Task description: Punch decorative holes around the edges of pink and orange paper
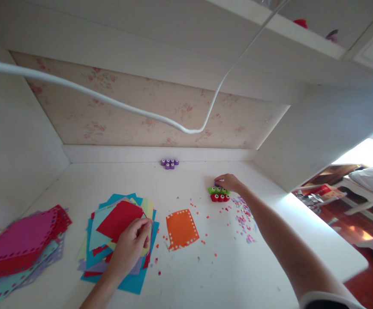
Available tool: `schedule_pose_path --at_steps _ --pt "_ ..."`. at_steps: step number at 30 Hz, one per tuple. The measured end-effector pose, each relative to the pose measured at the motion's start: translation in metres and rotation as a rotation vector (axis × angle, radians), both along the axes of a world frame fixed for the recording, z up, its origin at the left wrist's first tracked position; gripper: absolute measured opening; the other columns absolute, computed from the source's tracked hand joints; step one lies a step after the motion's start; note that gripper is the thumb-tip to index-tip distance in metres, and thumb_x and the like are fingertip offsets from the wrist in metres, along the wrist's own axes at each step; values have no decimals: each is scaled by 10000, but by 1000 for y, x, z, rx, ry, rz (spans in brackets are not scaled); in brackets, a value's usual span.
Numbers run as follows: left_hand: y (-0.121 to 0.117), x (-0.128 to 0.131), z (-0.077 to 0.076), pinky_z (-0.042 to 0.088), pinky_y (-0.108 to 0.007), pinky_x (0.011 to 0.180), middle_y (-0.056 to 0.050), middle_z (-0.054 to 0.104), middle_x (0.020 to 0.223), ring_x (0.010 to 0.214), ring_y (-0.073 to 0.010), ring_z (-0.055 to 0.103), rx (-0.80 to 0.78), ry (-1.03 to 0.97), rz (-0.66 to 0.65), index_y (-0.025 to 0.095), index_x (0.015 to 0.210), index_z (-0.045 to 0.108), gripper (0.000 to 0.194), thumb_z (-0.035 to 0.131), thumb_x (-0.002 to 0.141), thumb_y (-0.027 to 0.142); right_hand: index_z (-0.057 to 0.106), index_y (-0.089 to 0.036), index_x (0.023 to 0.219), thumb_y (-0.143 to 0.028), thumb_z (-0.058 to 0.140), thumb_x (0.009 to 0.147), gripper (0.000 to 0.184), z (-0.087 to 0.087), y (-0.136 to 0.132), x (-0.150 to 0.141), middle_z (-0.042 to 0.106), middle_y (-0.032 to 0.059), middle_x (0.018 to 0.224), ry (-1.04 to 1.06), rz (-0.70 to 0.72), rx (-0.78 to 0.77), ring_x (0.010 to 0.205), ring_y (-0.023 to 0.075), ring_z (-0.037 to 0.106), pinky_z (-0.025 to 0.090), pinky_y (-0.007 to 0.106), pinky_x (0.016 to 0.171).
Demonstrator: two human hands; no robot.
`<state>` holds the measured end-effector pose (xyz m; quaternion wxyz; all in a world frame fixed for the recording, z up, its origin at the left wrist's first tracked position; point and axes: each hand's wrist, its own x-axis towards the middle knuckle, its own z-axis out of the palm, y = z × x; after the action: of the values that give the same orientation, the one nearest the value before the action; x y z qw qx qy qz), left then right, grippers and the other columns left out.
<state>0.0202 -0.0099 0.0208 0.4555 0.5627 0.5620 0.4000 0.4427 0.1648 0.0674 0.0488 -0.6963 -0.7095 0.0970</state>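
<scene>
My right hand [227, 181] reaches to the back right of the table, its fingers closed on a small purple craft punch [216, 184]. Directly in front of it stand green punches [218, 190], with a row of red punches [220, 198] nearer me. My left hand [135, 235] hovers over or rests on a stack of coloured paper [131, 283], fingers curled; whether they hold anything is hidden. A red sheet [119, 218] lies on top of that stack. Between my hands lies an orange square [182, 229] with small holes punched along its edges.
At the left edge is a pile of punched sheets [19, 240], pink on top. Several purple punches [170, 163] stand by the back wall. Paper bits [245, 219] are scattered at right and around the orange square. A white cable [141, 112] hangs across the view below the shelf.
</scene>
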Motion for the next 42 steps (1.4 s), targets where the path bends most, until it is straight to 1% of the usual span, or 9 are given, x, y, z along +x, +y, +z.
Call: schedule_pose_path --at_steps 4,8,12,16,21,28,32,37,42 --pt "1 -1 -1 437 -255 549 32 554 608 542 -155 551 -9 11 -22 183 963 624 398 508 896 558 767 -267 1084 -225 611 798 329 1 1 3 769 10 1036 3 -21 -10 913 194 717 510 241 859" --pt "1 -1 -1 437 -255 551 34 556 593 534 -156 548 -1 12 -28 187 960 636 395 514 888 555 722 -258 1185 -206 528 838 401 2 -2 14 772 15 1018 -4 -64 -19 791 168 724 528 231 783" --pt "2 0 -2 434 -250 544 40 554 576 526 -154 543 -1 9 -28 188 962 640 388 525 878 549 763 -273 1093 -165 501 840 380 4 -4 27 762 1 1065 -31 -62 -25 932 181 715 511 236 853" --pt "2 0 -1 426 -249 533 41 536 577 524 -155 535 -14 11 -38 181 985 643 405 513 884 550 770 -290 1066 -240 535 861 315 5 -8 35 745 -5 1121 -57 -75 -9 1068 207 678 488 264 928" --pt "1 0 0 424 -254 541 38 536 589 535 -159 542 -16 37 -46 178 1002 640 421 503 887 559 794 -280 994 -305 551 864 277 5 -12 36 762 19 1065 -80 -125 5 1035 247 691 507 293 883" --pt "1 0 1 424 -265 565 41 532 594 547 -162 545 -15 85 -59 178 1008 622 449 469 904 587 794 -305 988 -357 545 871 280 5 -14 27 778 -7 990 -75 -134 -11 948 217 710 504 248 809" --pt "0 0 3 421 -260 561 40 528 595 557 -163 547 -18 64 -61 182 988 629 440 475 903 586 789 -271 1015 -372 485 908 339 11 -13 22 760 38 1068 -91 -140 26 1016 254 687 496 289 841" --pt "-2 2 3 392 -242 494 43 516 588 517 -153 523 -43 23 -59 179 988 635 449 490 892 593 756 -253 1090 -378 400 961 399 27 -11 -3 720 66 1180 -84 -111 138 1078 271 654 474 312 876" --pt "-3 5 6 444 -257 518 16 587 637 515 -155 545 17 96 -50 188 989 651 416 462 922 551 743 -283 1090 -360 424 968 350 28 -7 -69 714 16 1194 -8 90 170 1090 213 644 447 254 912"
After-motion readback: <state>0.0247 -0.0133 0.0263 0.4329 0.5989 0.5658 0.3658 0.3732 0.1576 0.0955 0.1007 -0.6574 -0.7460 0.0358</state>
